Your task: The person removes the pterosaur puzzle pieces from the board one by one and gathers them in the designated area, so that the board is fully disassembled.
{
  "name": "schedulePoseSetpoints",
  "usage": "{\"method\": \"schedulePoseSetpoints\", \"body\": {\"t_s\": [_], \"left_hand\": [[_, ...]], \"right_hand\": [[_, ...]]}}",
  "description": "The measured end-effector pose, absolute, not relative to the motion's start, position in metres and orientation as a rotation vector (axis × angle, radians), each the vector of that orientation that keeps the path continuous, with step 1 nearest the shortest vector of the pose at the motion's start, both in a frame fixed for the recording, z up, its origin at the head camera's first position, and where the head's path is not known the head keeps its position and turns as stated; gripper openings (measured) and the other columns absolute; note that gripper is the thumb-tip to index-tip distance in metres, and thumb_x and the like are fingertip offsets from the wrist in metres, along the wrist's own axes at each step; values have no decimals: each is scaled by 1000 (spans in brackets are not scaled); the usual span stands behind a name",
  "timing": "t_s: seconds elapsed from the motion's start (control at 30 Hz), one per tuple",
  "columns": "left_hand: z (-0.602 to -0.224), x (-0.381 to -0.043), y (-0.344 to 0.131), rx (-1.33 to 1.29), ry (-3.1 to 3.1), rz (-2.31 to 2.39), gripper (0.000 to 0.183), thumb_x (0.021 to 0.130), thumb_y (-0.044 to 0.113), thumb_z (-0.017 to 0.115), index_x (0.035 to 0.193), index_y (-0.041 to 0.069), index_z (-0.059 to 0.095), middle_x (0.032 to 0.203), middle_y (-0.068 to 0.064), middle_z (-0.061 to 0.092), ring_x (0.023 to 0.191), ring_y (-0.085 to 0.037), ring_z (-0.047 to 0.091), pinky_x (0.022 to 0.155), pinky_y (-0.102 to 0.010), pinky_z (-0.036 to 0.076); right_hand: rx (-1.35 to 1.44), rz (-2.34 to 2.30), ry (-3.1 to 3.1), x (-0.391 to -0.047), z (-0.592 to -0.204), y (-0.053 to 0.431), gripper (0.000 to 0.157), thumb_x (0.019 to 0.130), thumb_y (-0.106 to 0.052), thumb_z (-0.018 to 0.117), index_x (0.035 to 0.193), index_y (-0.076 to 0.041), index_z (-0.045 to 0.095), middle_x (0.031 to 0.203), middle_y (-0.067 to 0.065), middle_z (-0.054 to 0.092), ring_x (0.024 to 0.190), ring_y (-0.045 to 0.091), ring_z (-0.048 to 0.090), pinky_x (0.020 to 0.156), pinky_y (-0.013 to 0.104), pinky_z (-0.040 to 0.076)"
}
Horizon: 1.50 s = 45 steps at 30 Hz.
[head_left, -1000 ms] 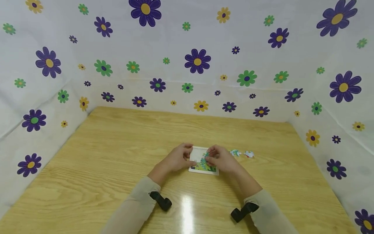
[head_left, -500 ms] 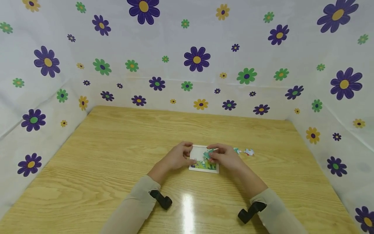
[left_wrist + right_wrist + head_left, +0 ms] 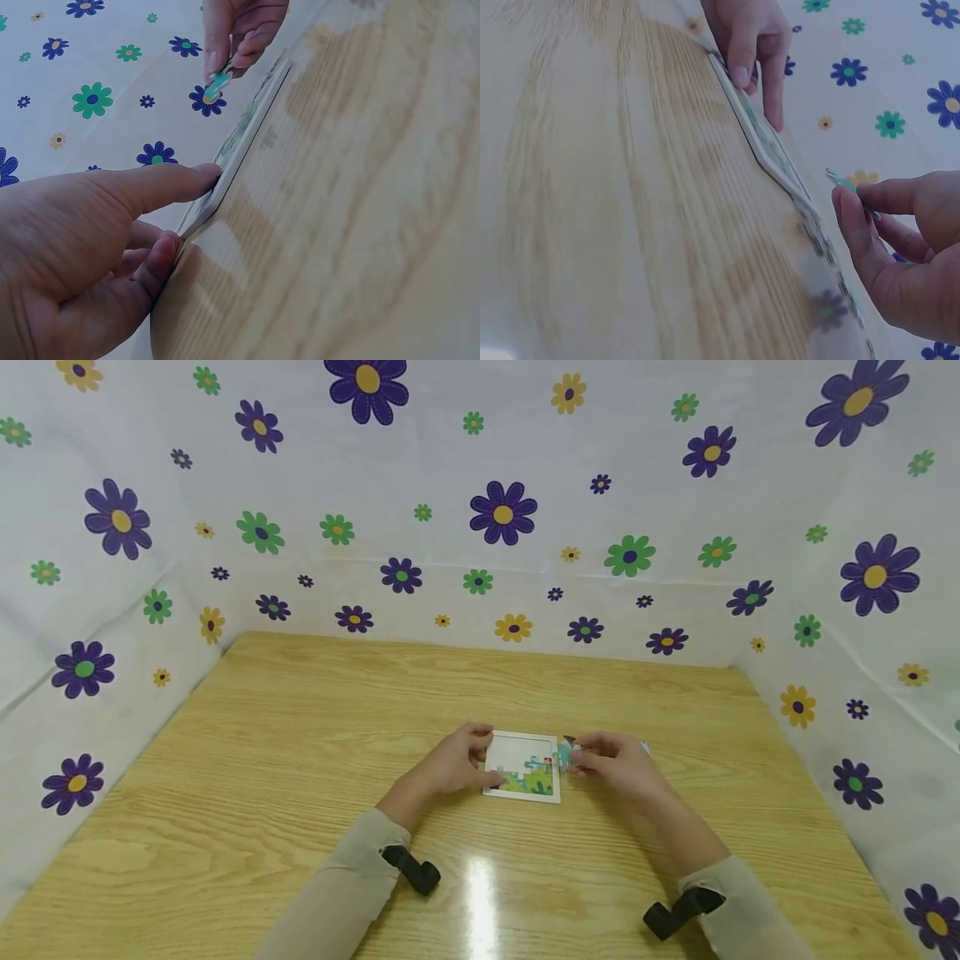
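A white-framed jigsaw tray (image 3: 521,734) lies on the table, its lower part filled with green and yellow pieces. The upper left of the tray is bare white. My left hand (image 3: 454,763) grips the tray's left side; in the left wrist view its thumb (image 3: 196,177) presses the rim and the other fingers are at the edge. Just right of the tray, my right hand (image 3: 617,763) pinches a teal jigsaw piece (image 3: 566,753) between thumb and fingers. In the right wrist view that piece (image 3: 845,182) is held tilted, above the table.
Another loose jigsaw piece (image 3: 646,747) shows partly behind the right hand. Several loose pieces (image 3: 819,241) lie in a row beyond the tray in the right wrist view. Flower-printed cloth (image 3: 420,477) walls the wooden table (image 3: 300,718) at the back and sides.
My right hand has moved right, from above the tray to beside it, with a teal jigsaw piece pinched. The left hand has stayed on the tray's left side.
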<state>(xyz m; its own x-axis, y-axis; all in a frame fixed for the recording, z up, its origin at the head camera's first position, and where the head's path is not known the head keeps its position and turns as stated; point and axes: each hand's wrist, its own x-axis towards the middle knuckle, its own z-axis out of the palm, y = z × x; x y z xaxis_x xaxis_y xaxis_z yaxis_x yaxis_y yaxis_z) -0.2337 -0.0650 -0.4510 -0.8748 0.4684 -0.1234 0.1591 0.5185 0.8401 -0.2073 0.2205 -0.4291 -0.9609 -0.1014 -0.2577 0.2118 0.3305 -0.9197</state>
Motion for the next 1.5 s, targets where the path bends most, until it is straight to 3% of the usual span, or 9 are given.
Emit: {"method": "schedulePoseSetpoints", "body": {"t_s": [0.27, 0.57, 0.8, 0.97, 1.2, 1.5], "left_hand": [[-452, -236, -64, 577, 2410, 1296, 86, 82, 22, 84, 152, 1, 39, 144, -8, 44, 91, -15, 47, 76, -27, 43], [-453, -236, -65, 569, 2408, 1269, 88, 82, 22, 85, 153, 2, 37, 141, -6, 43, 91, -16, 47, 77, -29, 41], [-455, -235, -66, 579, 2428, 1229, 90, 82, 24, 85, 155, 4, 35, 130, -5, 46, 93, -16, 46, 79, -29, 41], [-454, -234, -65, 578, 2434, 1232, 89, 83, 23, 84, 154, 4, 35, 133, -5, 45, 95, -16, 46, 79, -29, 41], [-453, -235, -65, 575, 2430, 1230, 87, 83, 24, 84, 153, 2, 37, 148, -5, 39, 96, -16, 46, 79, -28, 42], [-454, -234, -65, 551, 2420, 1251, 88, 82, 23, 85, 154, 4, 37, 140, -4, 43, 97, -17, 46, 82, -31, 42]], "right_hand": [[128, -1690, 2372, -199, -429, 246, 38, 99, -12, 63, 127, 12, 54, 103, 10, 67, 83, 8, 69, 77, 22, 57], [162, -1696, 2324, -193, -433, 261, 43, 99, -15, 63, 131, 12, 51, 102, 6, 67, 84, 8, 70, 81, 23, 58], [215, -1714, 2339, -192, -435, 259, 39, 97, -11, 65, 126, 13, 55, 93, 3, 68, 76, 7, 68, 75, 23, 58], [261, -1708, 2419, -192, -435, 255, 37, 95, -9, 68, 124, 13, 60, 95, 4, 71, 76, 6, 68, 73, 22, 58], [280, -1584, 2539, -193, -434, 254, 36, 94, -11, 70, 122, 9, 64, 102, 11, 73, 78, 7, 69, 72, 22, 57], [247, -1517, 2546, -193, -432, 253, 32, 91, -11, 74, 115, 9, 67, 95, 7, 73, 74, 8, 68, 69, 21, 56]]}}
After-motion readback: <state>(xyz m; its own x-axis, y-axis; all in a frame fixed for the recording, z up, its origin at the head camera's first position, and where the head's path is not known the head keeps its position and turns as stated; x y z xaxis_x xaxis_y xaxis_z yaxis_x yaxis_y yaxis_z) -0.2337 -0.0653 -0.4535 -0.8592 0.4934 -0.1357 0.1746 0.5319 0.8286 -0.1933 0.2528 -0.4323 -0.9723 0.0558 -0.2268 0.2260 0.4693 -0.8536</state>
